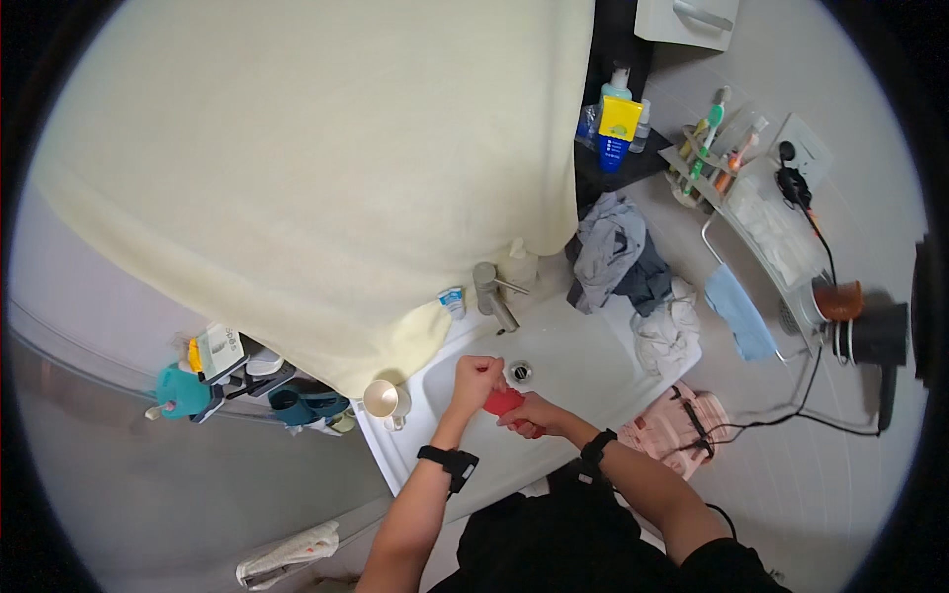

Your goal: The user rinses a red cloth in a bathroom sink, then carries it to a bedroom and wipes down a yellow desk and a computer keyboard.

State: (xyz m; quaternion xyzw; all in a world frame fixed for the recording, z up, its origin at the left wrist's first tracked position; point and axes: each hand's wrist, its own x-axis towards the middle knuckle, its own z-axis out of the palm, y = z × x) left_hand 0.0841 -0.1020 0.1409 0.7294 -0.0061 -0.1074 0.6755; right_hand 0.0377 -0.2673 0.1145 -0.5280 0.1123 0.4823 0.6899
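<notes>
Pale tiled wall (pixel 850 237) on the right of the washroom, cream sheet (pixel 326 178) hanging across the far side; white washbasin (pixel 583 346) below, set aslant to the view, with a metal faucet (pixel 489 290) at its far edge and a round drain (pixel 520 372) in its floor; both forearms enter from the lower edge and converge over the basin, each with a black wristband, left (pixel 453 467) and right (pixel 597 447); left hand (pixel 478 378) curled into a fist, back of the hand turned up, closed at the upper left end of a red item (pixel 502 401); right hand (pixel 534 410) comes in from the right, fingers wrapped around the same item farther down, knuckles toward the left; item located between the two hands, over the basin, on the near side of the drain; its height above the basin floor cannot be told; appearance: plain strong red, small, bunched, running obliquely down to the right, with a short end showing below the right hand; much of it covered by the fingers, material not certain; beige mug (pixel 380 399) stands on the left rim, small tube (pixel 452 302) just left of the faucet; grey clothes (pixel 608 247) and white cloth (pixel 667 331) heaped at the right end.
</notes>
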